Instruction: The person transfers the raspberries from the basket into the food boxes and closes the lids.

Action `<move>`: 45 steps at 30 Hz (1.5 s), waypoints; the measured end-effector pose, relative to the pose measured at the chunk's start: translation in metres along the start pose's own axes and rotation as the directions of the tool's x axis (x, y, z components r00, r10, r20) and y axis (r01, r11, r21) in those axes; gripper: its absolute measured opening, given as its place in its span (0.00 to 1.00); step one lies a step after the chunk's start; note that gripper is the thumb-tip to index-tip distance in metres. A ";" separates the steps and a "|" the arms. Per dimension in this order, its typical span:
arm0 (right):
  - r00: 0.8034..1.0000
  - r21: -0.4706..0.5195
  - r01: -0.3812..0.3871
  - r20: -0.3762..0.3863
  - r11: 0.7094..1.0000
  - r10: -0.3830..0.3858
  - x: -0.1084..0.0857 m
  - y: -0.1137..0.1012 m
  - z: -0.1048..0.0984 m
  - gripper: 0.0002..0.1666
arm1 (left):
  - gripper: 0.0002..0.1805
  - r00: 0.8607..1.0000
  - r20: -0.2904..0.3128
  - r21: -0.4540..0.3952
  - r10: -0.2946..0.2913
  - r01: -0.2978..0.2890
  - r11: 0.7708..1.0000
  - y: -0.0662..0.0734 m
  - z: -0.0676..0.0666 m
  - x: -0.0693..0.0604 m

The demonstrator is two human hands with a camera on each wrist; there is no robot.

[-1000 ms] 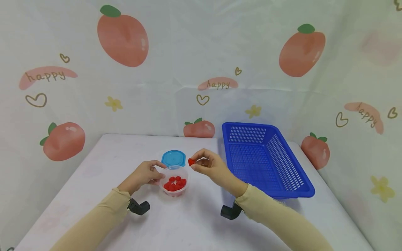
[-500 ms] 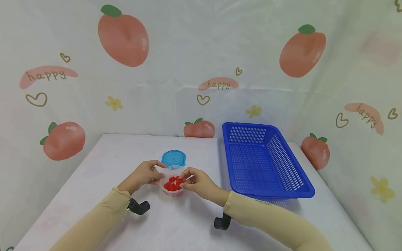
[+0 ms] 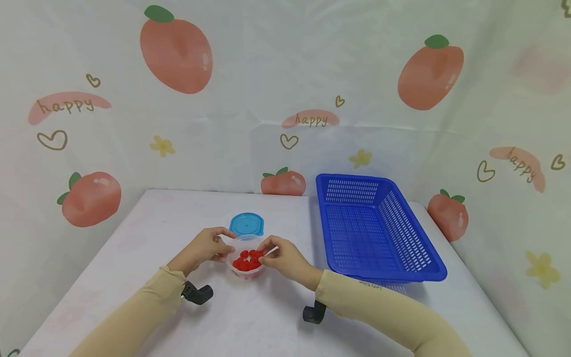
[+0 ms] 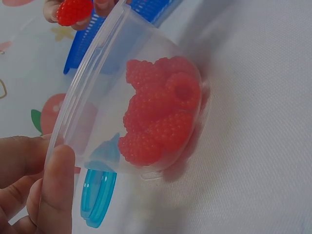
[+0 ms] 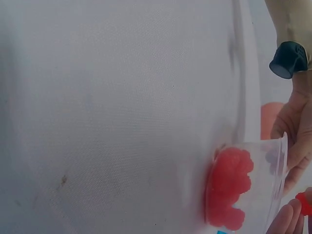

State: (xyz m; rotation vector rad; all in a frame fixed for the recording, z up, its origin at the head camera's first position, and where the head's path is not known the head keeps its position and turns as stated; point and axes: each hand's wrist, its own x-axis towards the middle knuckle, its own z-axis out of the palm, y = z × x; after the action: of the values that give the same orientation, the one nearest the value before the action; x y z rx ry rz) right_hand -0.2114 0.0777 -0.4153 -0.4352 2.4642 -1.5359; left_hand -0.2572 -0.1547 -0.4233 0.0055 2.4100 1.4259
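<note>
My left hand (image 3: 202, 250) pinches the rim of a clear round plastic container (image 4: 92, 107), thumb on one side and fingers on the other. The container stands upright on the table, with several red raspberries (image 4: 151, 107) lying in its lower part. At the container's right side is my right hand (image 3: 287, 259), its fingertips at the rim. Between that thumb and fingers is a raspberry (image 4: 74, 12), seen above the other berries in the left wrist view; the right wrist view shows the held raspberry (image 5: 305, 204) only at its edge.
A blue lid (image 3: 247, 224) lies on the white table (image 3: 250, 322) just behind the container. To the right stands a large blue plastic basket (image 3: 357, 228) with slotted walls. A printed cloth (image 3: 241, 89) hangs behind the table.
My right hand, with a raspberry in its fingers, has come down and left from above the container's right side to its rim. My left hand has stayed on the container.
</note>
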 end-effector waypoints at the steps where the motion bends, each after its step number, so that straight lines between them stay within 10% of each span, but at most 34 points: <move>1: 1.000 -0.003 -0.008 -0.003 1.000 0.008 0.000 0.001 0.000 0.09 | 0.23 1.000 0.000 0.001 0.000 0.000 1.000 0.000 0.000 0.000; 45: 0.999 0.035 -0.037 -0.009 0.999 0.038 0.005 0.005 -0.002 0.14 | 0.23 1.000 -0.003 -0.005 0.001 -0.001 1.000 0.001 0.000 -0.001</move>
State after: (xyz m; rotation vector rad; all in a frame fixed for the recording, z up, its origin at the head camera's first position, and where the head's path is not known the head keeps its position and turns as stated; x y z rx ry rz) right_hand -0.2172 0.0801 -0.4190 -0.3745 2.4344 -1.5671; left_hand -0.2564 -0.1543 -0.4228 0.0040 2.4091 1.4333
